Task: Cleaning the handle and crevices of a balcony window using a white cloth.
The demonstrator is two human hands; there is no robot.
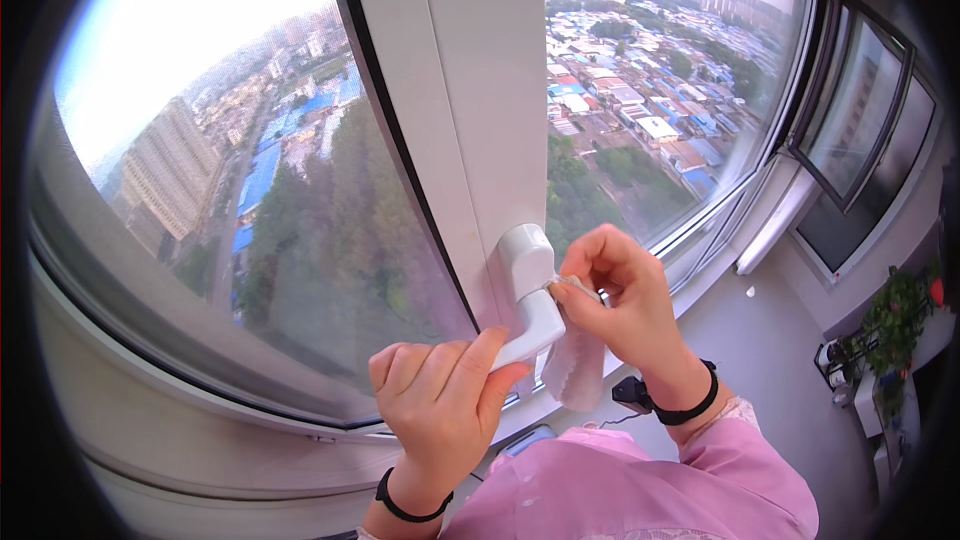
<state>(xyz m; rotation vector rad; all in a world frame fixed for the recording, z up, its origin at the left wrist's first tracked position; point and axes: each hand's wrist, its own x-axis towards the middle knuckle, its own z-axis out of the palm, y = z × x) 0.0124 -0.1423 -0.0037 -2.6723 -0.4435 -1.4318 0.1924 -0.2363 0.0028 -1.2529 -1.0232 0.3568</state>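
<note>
A white window handle (536, 322) is mounted on the broad pale window frame post (480, 90). My left hand (450, 390) is wrapped around the lever's free end, thumb below and fingers above. Beside the handle's base, my right hand (622, 292) pinches a pale cloth (576, 371) between thumb and fingers. One edge of the cloth touches the handle near the joint of base and lever, and the rest hangs down behind the lever. The left fingertips are partly hidden by the handle.
Large panes (300, 225) flank the post, with buildings far below. At right, a tilted-out window sash (855, 105) stands over the sill. Leafy potted plants (896, 315) and a white cabinet (870, 405) line the far right. A blue-grey object (529, 439) lies below the sill.
</note>
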